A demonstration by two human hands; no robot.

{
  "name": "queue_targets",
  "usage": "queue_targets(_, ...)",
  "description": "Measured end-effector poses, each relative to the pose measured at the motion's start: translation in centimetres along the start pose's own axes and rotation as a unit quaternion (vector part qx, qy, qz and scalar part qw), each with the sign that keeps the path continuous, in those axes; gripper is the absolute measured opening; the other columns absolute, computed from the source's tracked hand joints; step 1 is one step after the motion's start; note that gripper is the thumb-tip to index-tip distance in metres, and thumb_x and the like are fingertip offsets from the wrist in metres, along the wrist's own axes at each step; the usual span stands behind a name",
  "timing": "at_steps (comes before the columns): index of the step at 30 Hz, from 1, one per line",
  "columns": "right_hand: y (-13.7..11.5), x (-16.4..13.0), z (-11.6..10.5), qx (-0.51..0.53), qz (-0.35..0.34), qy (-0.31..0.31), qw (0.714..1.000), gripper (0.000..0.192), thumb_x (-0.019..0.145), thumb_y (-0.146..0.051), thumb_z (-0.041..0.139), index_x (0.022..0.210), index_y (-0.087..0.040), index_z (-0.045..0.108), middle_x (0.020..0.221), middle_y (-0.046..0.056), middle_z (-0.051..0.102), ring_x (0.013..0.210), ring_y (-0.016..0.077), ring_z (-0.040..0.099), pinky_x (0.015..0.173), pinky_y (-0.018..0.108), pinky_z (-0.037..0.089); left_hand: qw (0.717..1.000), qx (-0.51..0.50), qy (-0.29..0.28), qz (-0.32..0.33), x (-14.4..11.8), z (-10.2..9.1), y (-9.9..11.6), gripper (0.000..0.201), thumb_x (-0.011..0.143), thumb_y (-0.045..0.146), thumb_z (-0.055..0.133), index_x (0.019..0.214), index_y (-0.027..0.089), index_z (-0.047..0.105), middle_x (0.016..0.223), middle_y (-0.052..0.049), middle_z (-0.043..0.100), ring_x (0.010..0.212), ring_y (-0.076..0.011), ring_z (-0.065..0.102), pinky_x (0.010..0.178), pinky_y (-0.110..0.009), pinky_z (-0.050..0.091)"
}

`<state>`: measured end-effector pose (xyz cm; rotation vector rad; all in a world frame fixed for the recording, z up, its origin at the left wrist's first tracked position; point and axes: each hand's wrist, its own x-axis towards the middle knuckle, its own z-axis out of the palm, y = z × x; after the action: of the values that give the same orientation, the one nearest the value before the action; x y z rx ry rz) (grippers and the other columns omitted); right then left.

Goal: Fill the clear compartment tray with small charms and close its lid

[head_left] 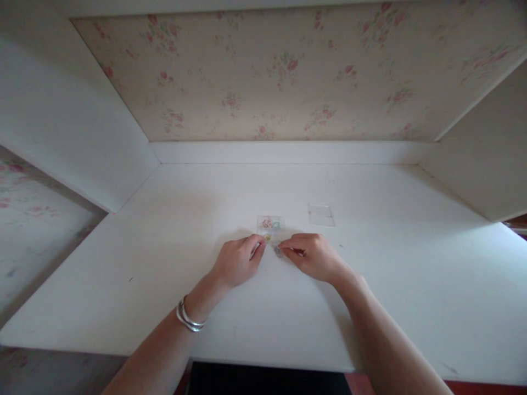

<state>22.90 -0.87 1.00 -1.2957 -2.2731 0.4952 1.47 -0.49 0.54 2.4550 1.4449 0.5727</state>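
- Here, the left hand and right hand meet just in front of a small clear box holding coloured round pieces.
- Right fingertips pinch a small grey piece; left fingertips rest at the box's near edge.
- A clear lid lies right of the box.
- Step, seemingly: handling one piece; the next move calls for a fine, steady pinch.

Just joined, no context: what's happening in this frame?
A person works at a white desk. Both hands meet at a small clear box holding tiny coloured pieces. The left hand touches its near edge; the right hand pinches a small round piece just in front of it. A clear lid lies apart, to the right.
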Motion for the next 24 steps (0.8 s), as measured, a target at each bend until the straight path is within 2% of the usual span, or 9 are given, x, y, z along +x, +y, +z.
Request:
queue_targets(5, 0.0, 0.3, 0.3, 0.018, 0.047, 0.081, 0.995, 0.022, 0.087, -0.024, 0.048, 0.092, -0.024, 0.07, 0.085, 0.001, 0.07, 0.068, 0.011, 0.061, 0.06, 0.021, 0.041, 1.0, 0.01, -0.007, 0.025, -0.1, 0.3, -0.1, 0.026, 0.093, 0.032, 0.038, 0.096, 0.021, 0.061, 0.081, -0.002, 0.07, 0.065, -0.0124, 0.062, 0.058, -0.023, 0.042)
queue_targets(13, 0.3, 0.5, 0.7, -0.05, 0.063, 0.067, 0.995, 0.023, 0.087, -0.026, 0.048, 0.093, -0.026, 0.07, 0.084, 0.001, 0.071, 0.071, 0.0131, 0.064, 0.062, 0.022, 0.042, 0.997, -0.005, -0.03, 0.075, -0.3, 0.9, 0.3, 0.026, 0.093, 0.029, 0.04, 0.096, 0.023, 0.065, 0.089, -0.002, 0.072, 0.078, -0.0152, 0.067, 0.069, -0.025, 0.049)
queue_targets(19, 0.6, 0.7, 0.5, -0.047, 0.105, 0.146, 0.983, 0.024, 0.089, -0.028, 0.046, 0.096, -0.025, 0.068, 0.08, 0.001, 0.071, 0.068, 0.0132, 0.064, 0.063, 0.022, 0.043, 0.996, -0.007, -0.019, 0.087, -0.1, 1.6, 0.9, 0.027, 0.093, 0.03, 0.04, 0.104, 0.024, 0.064, 0.101, 0.0, 0.071, 0.086, -0.0167, 0.067, 0.073, -0.028, 0.052)
queue_targets(24, 0.7, 0.8, 0.6, -0.055, 0.112, 0.145, 0.982, 0.023, 0.089, -0.027, 0.046, 0.094, -0.026, 0.068, 0.08, 0.001, 0.071, 0.072, 0.0142, 0.065, 0.066, 0.023, 0.043, 0.996, 0.009, -0.022, 0.087, 0.2, 2.2, 1.1, 0.028, 0.093, 0.032, 0.04, 0.104, 0.024, 0.066, 0.099, -0.001, 0.071, 0.083, -0.0174, 0.068, 0.071, -0.028, 0.053)
